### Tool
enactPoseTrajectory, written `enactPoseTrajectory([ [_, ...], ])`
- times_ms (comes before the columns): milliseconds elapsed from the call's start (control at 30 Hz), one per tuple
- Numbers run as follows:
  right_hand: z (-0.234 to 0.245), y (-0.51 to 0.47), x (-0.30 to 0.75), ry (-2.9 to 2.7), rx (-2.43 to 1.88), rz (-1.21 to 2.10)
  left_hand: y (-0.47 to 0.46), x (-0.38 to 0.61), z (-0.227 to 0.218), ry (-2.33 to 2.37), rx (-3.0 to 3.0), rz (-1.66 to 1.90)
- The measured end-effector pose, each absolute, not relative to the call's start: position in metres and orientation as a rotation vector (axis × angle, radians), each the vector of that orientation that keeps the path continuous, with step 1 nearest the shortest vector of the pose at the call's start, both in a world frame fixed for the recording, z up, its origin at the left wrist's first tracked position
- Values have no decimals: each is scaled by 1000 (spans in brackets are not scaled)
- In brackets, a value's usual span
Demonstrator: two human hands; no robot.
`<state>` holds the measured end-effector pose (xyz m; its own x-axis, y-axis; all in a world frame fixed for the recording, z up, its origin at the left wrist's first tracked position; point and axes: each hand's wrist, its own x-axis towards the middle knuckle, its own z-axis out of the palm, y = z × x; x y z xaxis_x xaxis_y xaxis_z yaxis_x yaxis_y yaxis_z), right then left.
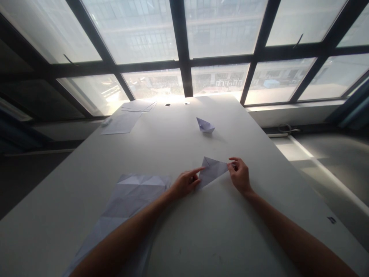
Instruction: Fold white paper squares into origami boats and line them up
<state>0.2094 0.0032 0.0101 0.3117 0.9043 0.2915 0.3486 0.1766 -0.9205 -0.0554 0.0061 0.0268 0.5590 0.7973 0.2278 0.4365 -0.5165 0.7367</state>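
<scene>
A piece of folded paper [212, 169], roughly kite-shaped with creases across it, is held between my hands just above or on the white table. My left hand [186, 182] grips its left edge, with the index finger stretched along the paper's face and the thumb below. At the paper's right corner, my right hand [239, 173] pinches the tip between thumb and fingers. Farther back stands a finished-looking paper boat [205, 125]. Creased, unfolded paper sheets [135, 196] lie to the left, partly covered by my left forearm.
Flat white sheets [121, 122] lie at the table's far left, with a small white object [106, 121] beside them. Two round holes [167, 105] pierce the far end of the white table [184, 146]. A dark mark [331, 220] sits near the right edge. Windows rise behind.
</scene>
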Motion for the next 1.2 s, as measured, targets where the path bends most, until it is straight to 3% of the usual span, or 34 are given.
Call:
enactPoseTrajectory([
  [133,6,5,210,-1457,-1500,529,3,-56,29,759,2454,551],
  [433,11,-4,208,-1783,-1755,87,-5,-51,44,832,2757,398],
  [600,16,-12,201,-1922,-1700,140,-6,-49,45,724,2792,213],
  [967,12,-38,174,-2441,-1494,212,-7,-52,32,890,2804,168],
  [1200,8,-22,185,-2259,-1754,188,-7,-52,34,882,2810,156],
])
